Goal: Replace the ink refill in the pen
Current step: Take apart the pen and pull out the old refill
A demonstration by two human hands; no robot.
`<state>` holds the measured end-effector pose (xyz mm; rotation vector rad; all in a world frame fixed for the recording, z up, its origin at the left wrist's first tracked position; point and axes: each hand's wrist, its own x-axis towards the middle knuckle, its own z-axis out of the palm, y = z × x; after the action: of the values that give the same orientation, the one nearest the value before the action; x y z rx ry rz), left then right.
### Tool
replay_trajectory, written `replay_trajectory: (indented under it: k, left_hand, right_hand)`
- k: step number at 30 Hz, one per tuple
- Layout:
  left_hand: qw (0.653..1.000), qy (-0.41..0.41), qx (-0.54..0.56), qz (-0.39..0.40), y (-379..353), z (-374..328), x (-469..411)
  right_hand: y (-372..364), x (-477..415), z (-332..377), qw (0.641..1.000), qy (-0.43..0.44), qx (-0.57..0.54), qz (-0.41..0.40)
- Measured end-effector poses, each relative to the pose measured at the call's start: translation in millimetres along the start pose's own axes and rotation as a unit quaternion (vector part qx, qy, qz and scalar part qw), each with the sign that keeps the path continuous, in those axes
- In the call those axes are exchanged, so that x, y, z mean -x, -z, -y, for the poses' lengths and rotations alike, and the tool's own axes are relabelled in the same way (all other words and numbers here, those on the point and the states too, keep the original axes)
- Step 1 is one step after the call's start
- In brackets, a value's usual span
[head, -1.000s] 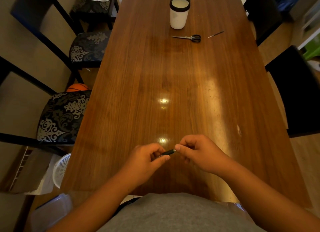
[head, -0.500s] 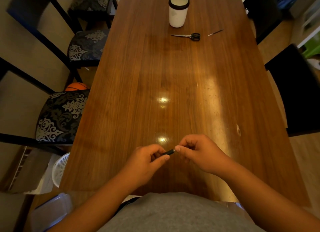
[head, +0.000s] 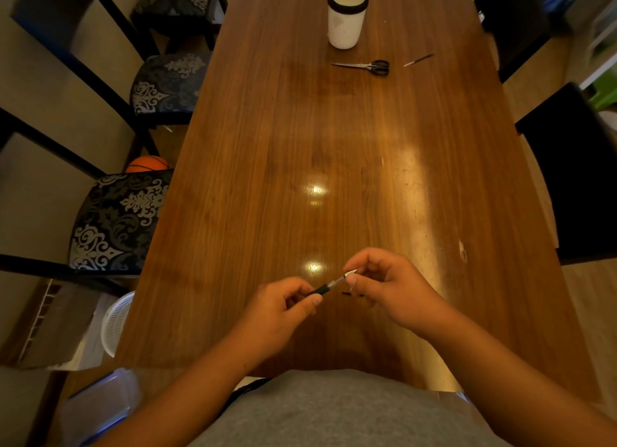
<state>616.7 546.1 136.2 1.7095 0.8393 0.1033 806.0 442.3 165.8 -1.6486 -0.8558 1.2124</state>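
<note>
The pen [head: 323, 289] is held just above the near end of the wooden table [head: 260, 166], its black grip pinched in the left hand [head: 280, 308] while the right hand [head: 387, 284] pinches the thin refill [head: 344, 277] sticking out of it. A small dark piece [head: 347, 293] shows just under the right fingers. Well apart at the far end lie scissors [head: 365, 66], a thin stick [head: 419, 60] and a white cup [head: 345, 15].

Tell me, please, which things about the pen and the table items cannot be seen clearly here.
Head view only:
- pen: its rear is hidden inside the left hand.
- refill: too thin to read; the right hand covers its tip.
- thin stick beside the scissors: too small to identify.
- cup: rim cut by the top edge.
</note>
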Motion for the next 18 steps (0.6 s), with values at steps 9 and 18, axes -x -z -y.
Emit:
replay_trajectory:
  k: [9, 18]
  left_hand:
    - [1.0, 0.002, 0.012, -0.011, 2.8, 3.4, -10.0]
    - [1.0, 0.013, 0.005, -0.009, 4.0, 13.2, -24.7]
  right_hand:
    - [6.4, -11.0, -2.2, 0.995, -0.023, -0.1, -0.018]
    - [17.9, -25.4, -13.0, 0.997, -0.013, -0.071, -0.042]
